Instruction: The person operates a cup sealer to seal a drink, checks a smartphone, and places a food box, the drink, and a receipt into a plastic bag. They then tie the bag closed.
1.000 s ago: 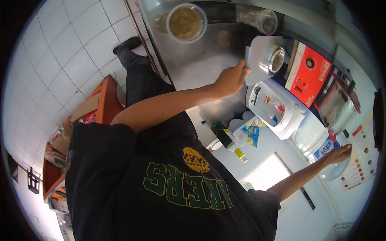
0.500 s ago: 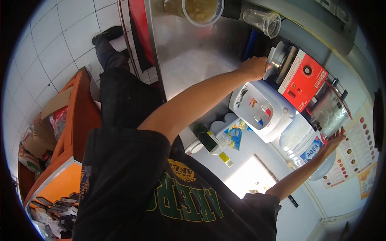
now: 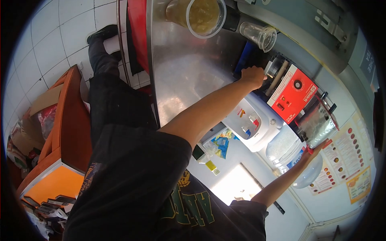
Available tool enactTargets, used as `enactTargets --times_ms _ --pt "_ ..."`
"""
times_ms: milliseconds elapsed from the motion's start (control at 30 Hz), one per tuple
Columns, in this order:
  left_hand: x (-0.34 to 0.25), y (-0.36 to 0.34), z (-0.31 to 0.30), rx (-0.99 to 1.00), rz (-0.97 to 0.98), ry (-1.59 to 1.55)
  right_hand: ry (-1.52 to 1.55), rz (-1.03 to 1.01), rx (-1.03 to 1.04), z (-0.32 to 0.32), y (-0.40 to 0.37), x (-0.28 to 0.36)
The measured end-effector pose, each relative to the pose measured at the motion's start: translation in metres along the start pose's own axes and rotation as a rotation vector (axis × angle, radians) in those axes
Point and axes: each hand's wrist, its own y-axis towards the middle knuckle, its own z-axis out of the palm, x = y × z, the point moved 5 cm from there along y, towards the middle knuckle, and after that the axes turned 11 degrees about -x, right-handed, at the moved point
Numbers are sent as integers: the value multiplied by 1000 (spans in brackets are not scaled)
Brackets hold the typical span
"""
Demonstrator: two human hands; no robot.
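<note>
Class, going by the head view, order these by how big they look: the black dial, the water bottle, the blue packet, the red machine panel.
1. Water bottle, though partly covered
2. Red machine panel
3. Blue packet
4. Black dial

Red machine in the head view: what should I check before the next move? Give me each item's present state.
1. Left hand gripping the tray at its outer end: ok.
2. Metal ring beside the red machine, not out over the bare counter: ok.
3. Contents of the ring: cannot tell, its opening is hidden.
4. Right hand firmly on the red knob: cannot tell, contact is unclear.
5. Filled tub standing apart from the machine: ok.
</note>
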Motion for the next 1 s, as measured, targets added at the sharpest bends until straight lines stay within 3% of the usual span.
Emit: enactTargets --times_ms 167,233,367,433,533,733,900,1000 --pt "-1 -5 -1 -41 -5 -2 -124 -43 -199 29 -38 39" --pt "-6 -6 1 -49 31 10 -412 -270 -275 30 -44 50" --pt "-7 -7 1 -60 47 26 -458 -282 -307 37 -53 56" --pt "-8 -8 0 -66 48 21 -462 -382 -337 36 -53 57" --pt "-6 -9 -3 -74 59 24 -471 -315 -322 35 -52 52" --pt "-4 -7 -2 -45 85 26 -515 -364 -331 37 -57 52" --pt "0 -11 3 -235 193 90 -444 -186 -391 24 -44 37" --pt "-2 -9 2 -298 270 77 -454 -280 -429 29 -47 43"
